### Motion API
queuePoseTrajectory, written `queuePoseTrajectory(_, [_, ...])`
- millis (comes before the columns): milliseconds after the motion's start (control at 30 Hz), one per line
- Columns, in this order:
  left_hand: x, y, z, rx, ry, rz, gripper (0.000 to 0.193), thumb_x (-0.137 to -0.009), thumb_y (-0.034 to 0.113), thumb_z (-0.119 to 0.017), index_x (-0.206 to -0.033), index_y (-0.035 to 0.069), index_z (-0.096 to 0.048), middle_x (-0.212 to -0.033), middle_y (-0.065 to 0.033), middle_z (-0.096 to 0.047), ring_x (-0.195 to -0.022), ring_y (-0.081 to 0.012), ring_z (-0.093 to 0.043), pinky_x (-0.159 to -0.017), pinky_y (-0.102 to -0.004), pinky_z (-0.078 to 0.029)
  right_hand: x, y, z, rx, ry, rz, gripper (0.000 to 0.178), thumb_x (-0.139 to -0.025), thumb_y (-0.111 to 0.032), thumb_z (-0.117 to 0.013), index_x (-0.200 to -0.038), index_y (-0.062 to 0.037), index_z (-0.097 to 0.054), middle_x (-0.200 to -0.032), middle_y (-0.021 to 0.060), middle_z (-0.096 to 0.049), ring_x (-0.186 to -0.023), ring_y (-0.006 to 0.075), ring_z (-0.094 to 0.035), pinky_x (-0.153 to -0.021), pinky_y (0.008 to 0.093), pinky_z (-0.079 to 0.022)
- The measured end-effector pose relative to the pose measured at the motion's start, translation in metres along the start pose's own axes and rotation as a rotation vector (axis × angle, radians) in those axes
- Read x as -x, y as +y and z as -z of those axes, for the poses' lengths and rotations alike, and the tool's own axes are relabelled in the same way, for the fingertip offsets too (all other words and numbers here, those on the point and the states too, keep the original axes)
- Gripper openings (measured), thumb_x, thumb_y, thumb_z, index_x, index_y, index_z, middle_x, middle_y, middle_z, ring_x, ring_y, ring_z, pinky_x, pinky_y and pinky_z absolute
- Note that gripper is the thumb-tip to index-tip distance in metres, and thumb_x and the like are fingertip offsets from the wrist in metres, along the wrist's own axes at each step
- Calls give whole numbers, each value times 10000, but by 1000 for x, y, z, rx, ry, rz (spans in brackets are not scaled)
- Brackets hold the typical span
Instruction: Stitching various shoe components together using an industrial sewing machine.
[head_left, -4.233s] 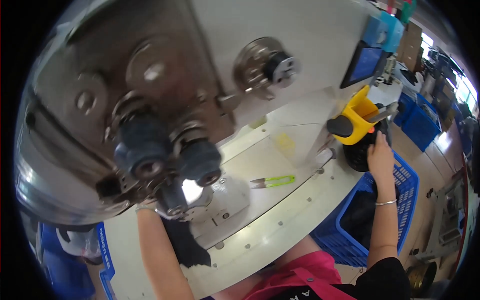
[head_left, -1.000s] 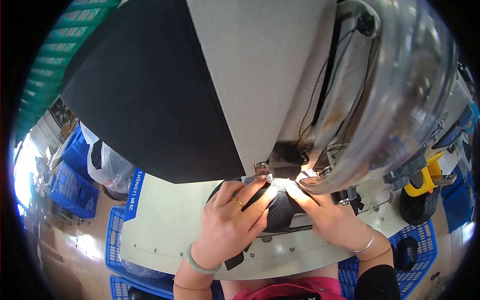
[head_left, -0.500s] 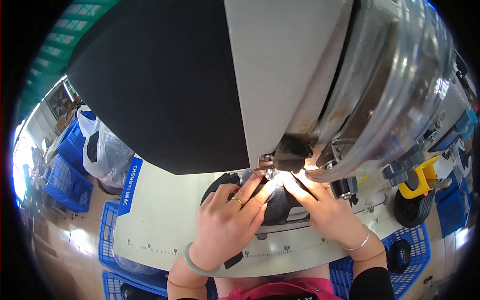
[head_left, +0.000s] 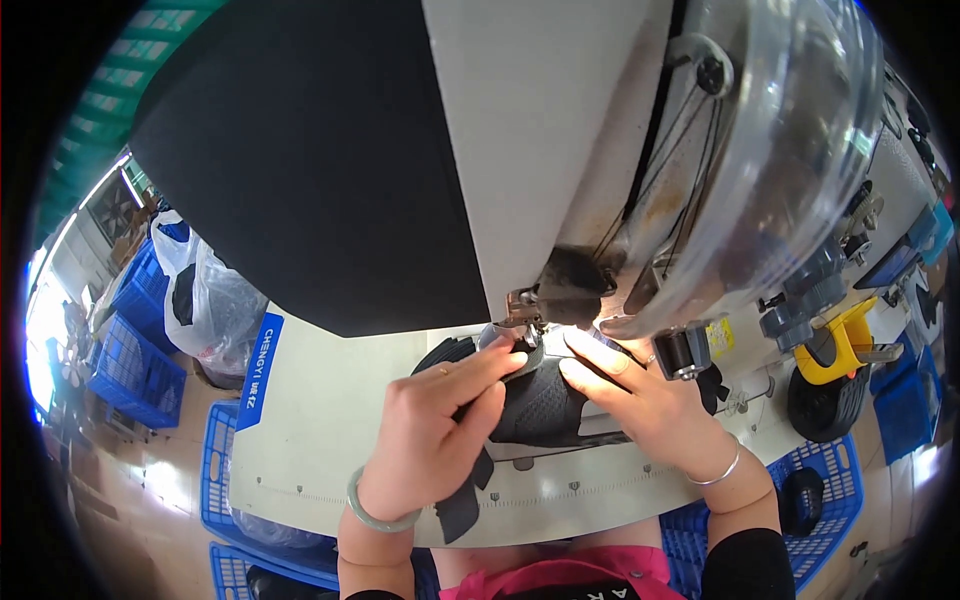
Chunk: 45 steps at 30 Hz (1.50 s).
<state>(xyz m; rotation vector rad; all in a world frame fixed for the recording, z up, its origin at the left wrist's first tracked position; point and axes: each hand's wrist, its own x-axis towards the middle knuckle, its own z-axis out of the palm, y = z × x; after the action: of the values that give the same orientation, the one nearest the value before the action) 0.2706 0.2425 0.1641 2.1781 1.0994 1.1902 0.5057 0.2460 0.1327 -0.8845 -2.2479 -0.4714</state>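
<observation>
A dark grey and black textured shoe upper (head_left: 535, 405) lies on the sewing machine's pale bed, partly covered by my hands. Its far edge is at the lit presser foot (head_left: 524, 312). My left hand (head_left: 440, 420) rests on its left side, fingers stretched toward the presser foot and thumb apart. On the right side, my right hand (head_left: 640, 395) lies over it with fingers spread, the tips just right of the presser foot. Below my left hand, a loose dark strip (head_left: 460, 512) hangs toward the bed's near edge.
The machine's head (head_left: 540, 150) fills the top, with a clear plastic guard (head_left: 770, 200) at right. Right of the bed is a yellow tape dispenser (head_left: 836, 345). Blue crates (head_left: 222, 480) stand low on both sides; a plastic bag (head_left: 225, 310) is at far left.
My left hand has drawn slightly left, its fingers closer together. The shoe upper has turned and shows more of its textured side. The machine's lever and threads now show behind the guard.
</observation>
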Motion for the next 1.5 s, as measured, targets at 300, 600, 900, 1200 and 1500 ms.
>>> queuePoseTrajectory(300, [7,-4,-2,-322,-77,-247,381,-725,-50,-655,-1092,39,-708,-1249,-168,-632,-740,-242,-609,-713,-318,-530,3,0,-1,-24,-17,-44,290,-699,-103,-649,-985,-117,-699,-1030,71,-655,-1021,273,-601,-974,423,-465])
queuePoseTrajectory(600, [7,-7,-4,-384,-57,-315,385,-708,-41,-662,-1084,33,-701,-1255,-163,-625,-738,-243,-594,-704,-323,-535,4,0,1,-25,-65,-69,488,-701,41,-620,-1161,-116,-666,-1294,67,-615,-1050,244,-627,-922,329,-513])
queuePoseTrajectory(900, [2,-8,-8,-453,-58,-338,393,-738,-26,-664,-1128,26,-668,-1251,-171,-611,-733,-254,-581,-703,-337,-529,-5,12,-5,13,64,-25,274,-691,-93,-661,-962,-110,-699,-948,89,-635,-896,278,-599,-888,429,-491])
queuePoseTrajectory(1200, [2,-5,5,-402,-159,-277,523,-715,55,-669,-1235,32,-625,-1331,-190,-558,-823,-298,-615,-747,-353,-543,15,-25,-1,-137,40,-175,509,-723,-182,-761,-1220,-129,-662,-787,5,-527,-733,186,-542,-740,332,-455])
queuePoseTrajectory(1500, [-18,-34,31,-411,-346,-539,633,-668,-24,-598,-1299,31,-586,-1361,-193,-550,-1082,-393,-562,-964,-416,-459,16,-11,-20,10,55,-59,487,-753,-281,-743,-1225,-182,-676,-603,-18,-350,-534,155,-403,-561,304,-311])
